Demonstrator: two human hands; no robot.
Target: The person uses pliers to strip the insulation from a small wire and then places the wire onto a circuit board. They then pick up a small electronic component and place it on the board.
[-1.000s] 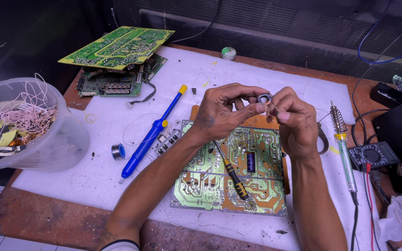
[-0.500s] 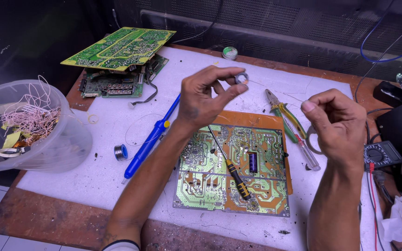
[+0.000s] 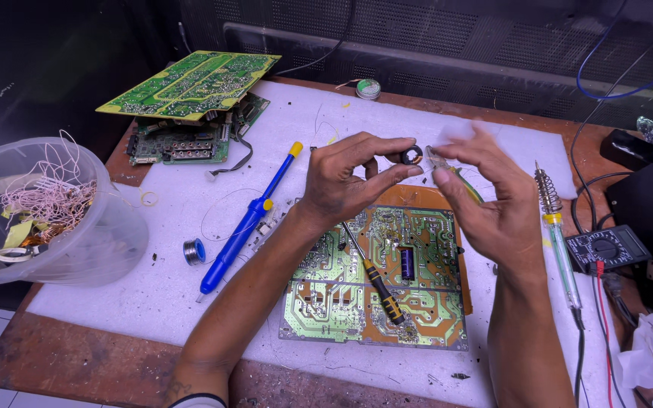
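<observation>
I see the left hand [image 3: 341, 181] raised over the worktop [image 3: 190, 302], its grip narrow and pinched on a small dark ring core [image 3: 412, 156] held between thumb and forefinger tip, the ring's hole facing me. The core sits at the very end of that grip, above the far edge of the green and orange circuit board [image 3: 387, 291] lying flat on the white mat. The right hand [image 3: 489, 204] is just beside it, to the right, fingers spread and partly blurred; its fingertips come close to the ring, and something thin and pale shows between the two, but I cannot tell whether that grip holds anything or touches the core. On the board lies a screwdriver [image 3: 376, 279] with a black and yellow handle, slanting toward me. Left of the board a blue desoldering pump [image 3: 247, 223] with a yellow tip lies diagonally, and near its lower end sits a small spool of solder [image 3: 193, 250]. At the far left a clear plastic tub [image 3: 47, 219] holds tangled thin wire, and behind it more green boards [image 3: 190, 83] are stacked. To the right, a soldering iron [image 3: 557, 227] lies lengthwise beside a black multimeter [image 3: 606, 248].
</observation>
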